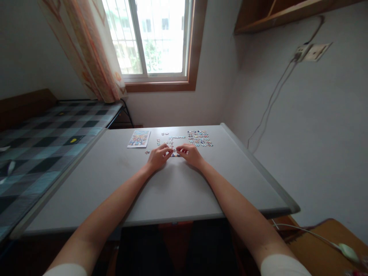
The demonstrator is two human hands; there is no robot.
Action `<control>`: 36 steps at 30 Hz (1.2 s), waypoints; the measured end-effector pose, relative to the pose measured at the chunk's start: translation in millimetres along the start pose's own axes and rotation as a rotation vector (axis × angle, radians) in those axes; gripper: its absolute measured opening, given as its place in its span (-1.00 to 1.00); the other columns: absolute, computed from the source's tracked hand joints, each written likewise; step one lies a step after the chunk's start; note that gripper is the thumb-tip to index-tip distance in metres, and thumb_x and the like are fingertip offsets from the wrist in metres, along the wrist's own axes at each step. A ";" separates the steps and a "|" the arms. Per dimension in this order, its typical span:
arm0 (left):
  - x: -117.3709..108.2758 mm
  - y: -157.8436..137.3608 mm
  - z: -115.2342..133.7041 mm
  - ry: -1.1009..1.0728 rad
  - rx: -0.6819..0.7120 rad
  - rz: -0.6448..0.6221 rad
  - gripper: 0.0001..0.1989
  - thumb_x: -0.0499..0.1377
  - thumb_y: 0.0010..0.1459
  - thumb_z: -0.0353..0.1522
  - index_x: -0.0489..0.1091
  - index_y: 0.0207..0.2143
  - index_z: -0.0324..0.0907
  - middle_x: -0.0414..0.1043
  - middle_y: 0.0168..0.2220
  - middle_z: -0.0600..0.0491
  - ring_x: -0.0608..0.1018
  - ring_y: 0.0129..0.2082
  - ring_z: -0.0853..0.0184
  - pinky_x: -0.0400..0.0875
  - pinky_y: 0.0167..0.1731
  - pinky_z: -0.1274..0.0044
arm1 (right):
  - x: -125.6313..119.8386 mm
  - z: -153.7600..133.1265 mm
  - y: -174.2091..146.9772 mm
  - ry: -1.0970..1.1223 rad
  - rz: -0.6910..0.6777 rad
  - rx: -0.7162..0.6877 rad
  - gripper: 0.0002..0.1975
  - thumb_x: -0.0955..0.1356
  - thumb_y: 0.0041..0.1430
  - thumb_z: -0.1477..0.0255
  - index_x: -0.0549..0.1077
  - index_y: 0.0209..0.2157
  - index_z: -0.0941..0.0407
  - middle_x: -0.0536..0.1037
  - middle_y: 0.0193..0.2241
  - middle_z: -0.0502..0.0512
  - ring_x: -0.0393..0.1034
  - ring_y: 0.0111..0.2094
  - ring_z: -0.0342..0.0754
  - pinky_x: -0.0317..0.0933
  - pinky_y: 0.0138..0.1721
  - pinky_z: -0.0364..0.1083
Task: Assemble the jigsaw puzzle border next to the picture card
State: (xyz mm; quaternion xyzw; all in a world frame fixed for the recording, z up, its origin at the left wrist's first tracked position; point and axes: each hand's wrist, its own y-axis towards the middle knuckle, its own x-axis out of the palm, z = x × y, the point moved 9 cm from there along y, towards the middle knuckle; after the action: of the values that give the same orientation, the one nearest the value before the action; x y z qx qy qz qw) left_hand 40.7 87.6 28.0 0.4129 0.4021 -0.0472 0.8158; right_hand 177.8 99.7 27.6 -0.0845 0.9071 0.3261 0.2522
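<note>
My left hand (159, 156) and my right hand (192, 154) meet over a partly assembled jigsaw puzzle (178, 137) in the middle of the table. Fingers of both are pinched close together, and a tiny puzzle piece (174, 150) appears between the fingertips. Part of the puzzle's near edge, dark with coloured spots, shows under the hands; the rest of that edge is hidden. Rows of loose puzzle pieces (200, 138) lie beyond my right hand. To the left of my left hand is a single loose piece (147, 152), and a printed picture sheet (139, 138) lies flat farther left.
The white table (178, 191) has raised grey edges. A bed with a checked cover (71, 130) stands along the left. Cables (268, 105) hang from a wall socket on the right. A wooden stool or chair (330, 237) is at the lower right.
</note>
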 end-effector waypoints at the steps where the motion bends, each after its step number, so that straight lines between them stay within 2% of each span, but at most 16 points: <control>1: -0.1 0.0 0.2 0.000 0.002 0.002 -0.81 0.08 0.22 -0.28 0.48 -0.29 -0.12 0.44 -0.34 0.09 0.39 -0.55 0.53 0.28 -0.48 0.63 | -0.1 -0.5 0.0 0.006 0.002 0.000 -0.88 0.35 0.09 0.44 0.54 -0.34 0.13 0.52 -0.42 0.05 0.36 -0.48 -0.20 0.29 -0.41 -0.19; 11: -2.9 1.0 1.7 0.023 -0.023 -0.013 -0.78 0.06 0.22 -0.26 0.49 -0.28 -0.12 0.47 -0.31 0.08 0.43 -0.53 0.50 0.31 -0.47 0.61 | -1.7 -1.9 0.6 0.014 0.001 0.021 -0.86 0.34 0.11 0.45 0.55 -0.31 0.13 0.52 -0.42 0.05 0.36 -0.48 -0.19 0.27 -0.41 -0.18; 15: -0.9 3.1 0.6 0.077 -0.034 -0.031 -0.79 0.08 0.21 -0.26 0.48 -0.23 -0.11 0.51 -0.26 0.03 0.52 -0.33 0.37 0.37 -0.24 0.49 | -10.9 2.1 1.1 0.027 0.060 0.051 -0.86 0.34 0.11 0.42 0.53 -0.31 0.12 0.51 -0.42 0.04 0.36 -0.47 -0.19 0.29 -0.38 -0.17; 18: 5.5 3.5 -1.2 0.120 -0.036 -0.075 -0.79 0.13 0.16 -0.25 0.48 -0.20 -0.09 0.50 -0.14 0.01 0.52 -0.15 0.27 0.32 -0.07 0.36 | -20.3 8.7 1.3 0.036 0.127 0.093 -0.86 0.33 0.10 0.42 0.52 -0.31 0.13 0.52 -0.39 0.06 0.36 -0.48 -0.19 0.29 -0.40 -0.17; 22: 16.1 1.3 -3.8 0.124 -0.047 -0.157 -0.73 0.15 0.13 -0.20 0.48 -0.15 -0.06 0.45 -0.02 0.01 0.45 0.00 0.20 0.29 0.00 0.31 | -30.7 18.2 1.0 0.014 0.203 0.135 -0.86 0.32 0.09 0.43 0.51 -0.32 0.14 0.54 -0.38 0.07 0.37 -0.49 -0.18 0.29 -0.42 -0.17; 27: 22.4 -0.6 -7.2 0.103 -0.068 -0.219 -0.73 0.11 0.15 -0.20 0.49 -0.16 -0.06 0.45 0.00 0.02 0.47 -0.01 0.22 0.30 0.01 0.34 | -34.5 23.0 0.5 -0.020 0.216 0.156 -0.85 0.30 0.08 0.44 0.50 -0.33 0.14 0.54 -0.38 0.08 0.38 -0.47 -0.16 0.29 -0.41 -0.16; 36: 20.8 0.4 -6.7 0.120 -0.071 -0.218 -0.76 0.10 0.16 -0.22 0.50 -0.20 -0.06 0.48 -0.05 0.03 0.47 -0.04 0.21 0.32 -0.04 0.33 | -42.5 31.0 -1.9 -0.084 0.264 0.232 -0.84 0.29 0.05 0.45 0.50 -0.35 0.14 0.53 -0.43 0.07 0.35 -0.52 -0.15 0.30 -0.40 -0.14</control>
State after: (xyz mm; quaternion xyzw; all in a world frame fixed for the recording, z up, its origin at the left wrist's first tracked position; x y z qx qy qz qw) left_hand 50.8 97.9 11.6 0.3399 0.4940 -0.0966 0.7944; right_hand 227.4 117.3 27.9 0.0785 0.9305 0.2528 0.2530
